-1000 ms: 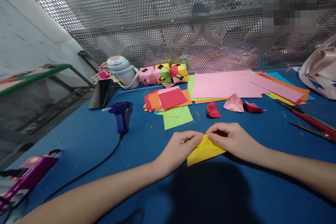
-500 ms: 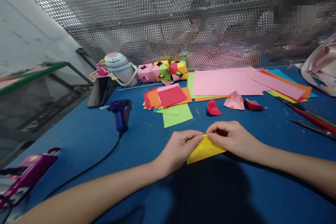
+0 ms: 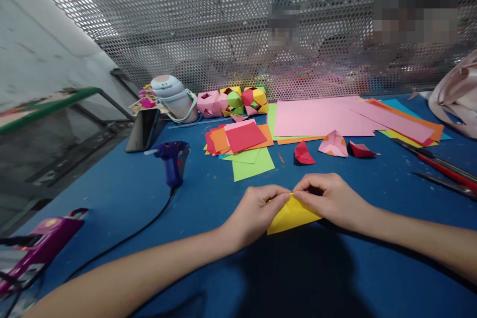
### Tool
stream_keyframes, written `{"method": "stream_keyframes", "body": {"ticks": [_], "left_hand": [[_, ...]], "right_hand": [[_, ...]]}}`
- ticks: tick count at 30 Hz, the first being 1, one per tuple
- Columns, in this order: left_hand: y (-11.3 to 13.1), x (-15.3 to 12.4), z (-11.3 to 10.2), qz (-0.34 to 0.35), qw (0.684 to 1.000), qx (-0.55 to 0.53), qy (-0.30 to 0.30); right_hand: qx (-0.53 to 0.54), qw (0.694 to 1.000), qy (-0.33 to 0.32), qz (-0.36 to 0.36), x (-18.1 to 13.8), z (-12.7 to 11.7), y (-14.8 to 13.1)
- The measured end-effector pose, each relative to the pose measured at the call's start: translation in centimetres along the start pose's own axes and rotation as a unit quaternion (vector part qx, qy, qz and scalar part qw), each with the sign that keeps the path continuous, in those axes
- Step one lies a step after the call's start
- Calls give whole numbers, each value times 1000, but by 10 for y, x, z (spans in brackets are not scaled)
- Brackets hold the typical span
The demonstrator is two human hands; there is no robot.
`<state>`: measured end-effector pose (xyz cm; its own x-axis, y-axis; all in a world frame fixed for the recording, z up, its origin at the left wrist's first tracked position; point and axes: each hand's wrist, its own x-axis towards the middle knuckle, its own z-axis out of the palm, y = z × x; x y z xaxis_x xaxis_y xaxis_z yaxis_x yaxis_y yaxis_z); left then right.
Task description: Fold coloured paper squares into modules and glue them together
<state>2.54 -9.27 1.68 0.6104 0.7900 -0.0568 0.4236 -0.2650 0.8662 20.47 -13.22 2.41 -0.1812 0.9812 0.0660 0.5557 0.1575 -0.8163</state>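
A piece of yellow paper (image 3: 292,217), folded along its upper edge, is held just above the blue table by both hands. My left hand (image 3: 259,211) pinches its upper left part between thumb and fingers. On the other side my right hand (image 3: 324,194) pinches the top edge, its thumb tip close to the left thumb. Fingers cover parts of the upper edge. Beyond the hands lie a folded red paper piece (image 3: 304,153), a pink and orange folded piece (image 3: 334,144) and another red folded piece (image 3: 361,149).
Coloured paper squares (image 3: 246,137) are piled left of centre, with larger pink sheets (image 3: 324,117) behind. A blue glue gun (image 3: 172,161) stands at left, its cord running to a purple power strip (image 3: 48,243). Scissors (image 3: 443,166) lie at right. Paper balls (image 3: 255,101) and a bottle (image 3: 175,98) line the mesh.
Both hands keep their pinch on the yellow paper, with hardly any movement. The whole view has shifted very slightly.
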Motion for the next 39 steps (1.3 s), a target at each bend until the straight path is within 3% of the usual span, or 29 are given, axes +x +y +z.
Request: {"method": "stream_keyframes", "body": {"ticks": [8,26,39], "left_hand": [[3,2,-5,-17,998,-52,-44],[0,-1,0,13,999,33,4],[1,2,-6,-53,992,-115,-26]], "right_hand": [[-7,1000,11,-27,-1,-4,1],[-2,999,-4,-53,-3,1,2],[16,1000,22,1,0,-8,4]]}}
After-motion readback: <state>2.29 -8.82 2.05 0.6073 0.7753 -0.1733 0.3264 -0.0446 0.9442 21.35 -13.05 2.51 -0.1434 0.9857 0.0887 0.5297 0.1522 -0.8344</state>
